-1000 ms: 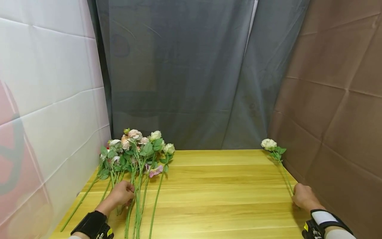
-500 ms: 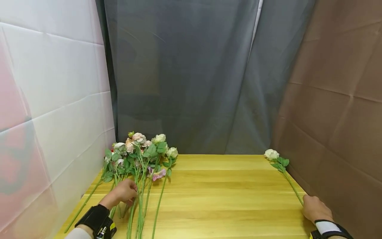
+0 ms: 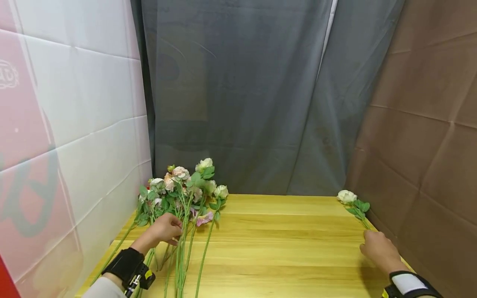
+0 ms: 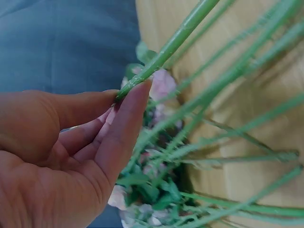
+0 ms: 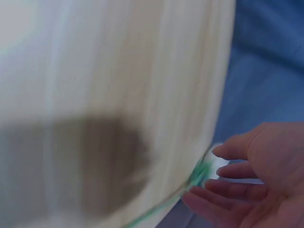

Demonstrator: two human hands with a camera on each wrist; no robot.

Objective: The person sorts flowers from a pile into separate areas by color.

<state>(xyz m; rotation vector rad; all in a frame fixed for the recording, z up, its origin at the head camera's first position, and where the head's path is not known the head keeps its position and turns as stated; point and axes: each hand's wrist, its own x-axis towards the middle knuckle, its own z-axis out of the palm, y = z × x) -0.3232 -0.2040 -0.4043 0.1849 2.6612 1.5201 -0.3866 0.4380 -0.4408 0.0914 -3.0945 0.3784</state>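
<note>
In the left wrist view my left hand (image 4: pixel 61 152) pinches a green flower stem (image 4: pixel 178 40) between thumb and index finger. The head view has this left hand (image 3: pixel 164 231) among the stems of a pile of artificial flowers at the table's left. A cream rose (image 3: pixel 204 164) stands a little above the other blooms; its link to the pinched stem is hard to trace. At the right edge my right hand (image 3: pixel 380 247) is over the table with fingers apart, holding nothing. Just beyond it lies a single white rose (image 3: pixel 347 196), its lower stem hidden by the hand.
Peach blooms (image 3: pixel 181 173), a purple flower (image 3: pixel 204 219) and another cream rose (image 3: pixel 221 191) belong to the pile on the wooden table (image 3: pixel 283 248). A white printed cloth (image 3: pixel 93 103) borders the left, a grey curtain (image 3: pixel 238 91) the back, a brown cloth (image 3: pixel 421 145) the right.
The right hand has let go of the white rose's stem and moved slightly away from the side cloth. The left hand has drawn a stem up, and one cream rose has risen above the pile.
</note>
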